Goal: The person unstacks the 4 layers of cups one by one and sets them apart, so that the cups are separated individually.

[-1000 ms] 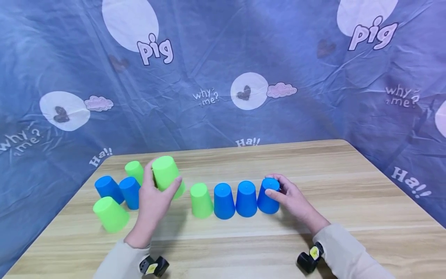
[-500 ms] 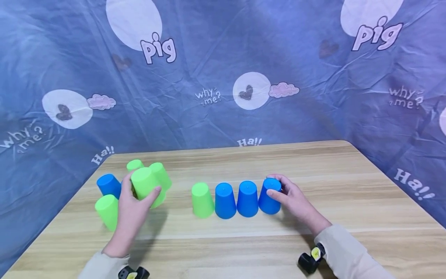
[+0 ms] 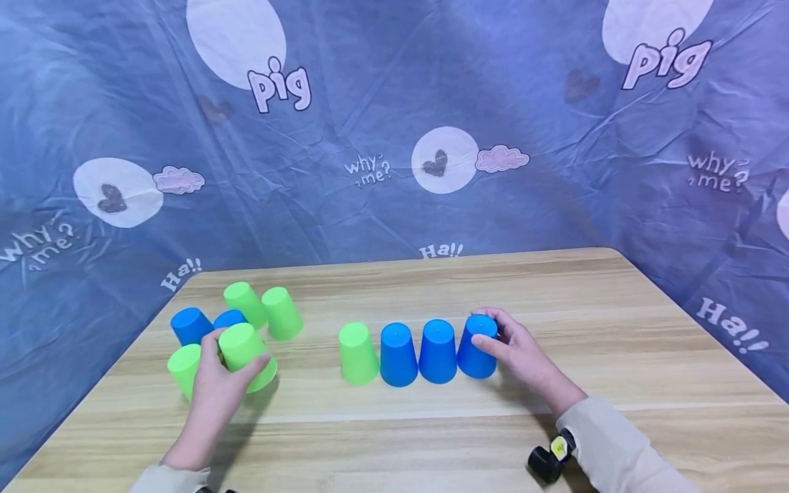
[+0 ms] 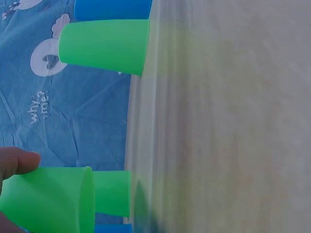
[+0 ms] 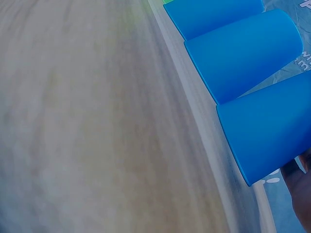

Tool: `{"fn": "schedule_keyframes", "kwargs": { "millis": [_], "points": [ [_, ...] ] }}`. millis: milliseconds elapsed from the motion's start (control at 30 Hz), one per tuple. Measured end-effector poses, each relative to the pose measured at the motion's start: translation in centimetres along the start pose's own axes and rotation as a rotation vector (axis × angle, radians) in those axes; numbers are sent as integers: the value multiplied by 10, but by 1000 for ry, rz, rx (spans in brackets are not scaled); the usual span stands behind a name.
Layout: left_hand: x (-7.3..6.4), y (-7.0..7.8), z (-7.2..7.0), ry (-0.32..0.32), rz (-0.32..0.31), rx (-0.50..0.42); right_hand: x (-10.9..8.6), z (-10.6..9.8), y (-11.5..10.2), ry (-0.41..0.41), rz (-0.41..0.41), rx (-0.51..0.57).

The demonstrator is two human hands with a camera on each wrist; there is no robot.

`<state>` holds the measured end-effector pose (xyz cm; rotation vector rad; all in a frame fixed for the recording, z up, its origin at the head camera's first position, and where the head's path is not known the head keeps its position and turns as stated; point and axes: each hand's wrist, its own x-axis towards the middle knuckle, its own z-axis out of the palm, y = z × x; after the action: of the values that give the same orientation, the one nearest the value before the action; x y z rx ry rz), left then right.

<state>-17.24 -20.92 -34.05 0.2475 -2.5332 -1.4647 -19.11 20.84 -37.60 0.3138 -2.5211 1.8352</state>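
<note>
My left hand (image 3: 220,394) grips an upside-down green cup (image 3: 243,348), thumb on its near right side; the left wrist view shows this cup (image 4: 46,199) with its rim above the table. My right hand (image 3: 518,352) holds the rightmost blue cup (image 3: 471,359) between thumb and fingers, and that cup (image 5: 272,131) stands mouth-down on the table. Left of it in a row come a blue cup (image 3: 437,352), another blue cup (image 3: 398,356) and a green cup (image 3: 358,356), all upside down and close together.
On the left side, around my left hand, stand green cups (image 3: 283,315) (image 3: 244,301), a blue cup (image 3: 190,327), a partly hidden blue cup (image 3: 230,318) and a partly covered green cup (image 3: 185,370). The wooden table (image 3: 431,438) meets a blue printed cloth (image 3: 345,205) behind.
My left hand has moved left and down with its green cup, toward the left group. A green cup behind it has come into view. My right hand stays on its blue cup.
</note>
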Motion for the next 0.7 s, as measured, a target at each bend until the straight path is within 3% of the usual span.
{"fn": "schedule_keyframes", "kwargs": {
  "millis": [500,700],
  "points": [
    [7,-15,-5,-89,-87,45,0,-1,-1,-4,10,-5],
    [8,-18,-5,-99,-95,36,-1,0,-1,-3,10,-8]
  ]
}}
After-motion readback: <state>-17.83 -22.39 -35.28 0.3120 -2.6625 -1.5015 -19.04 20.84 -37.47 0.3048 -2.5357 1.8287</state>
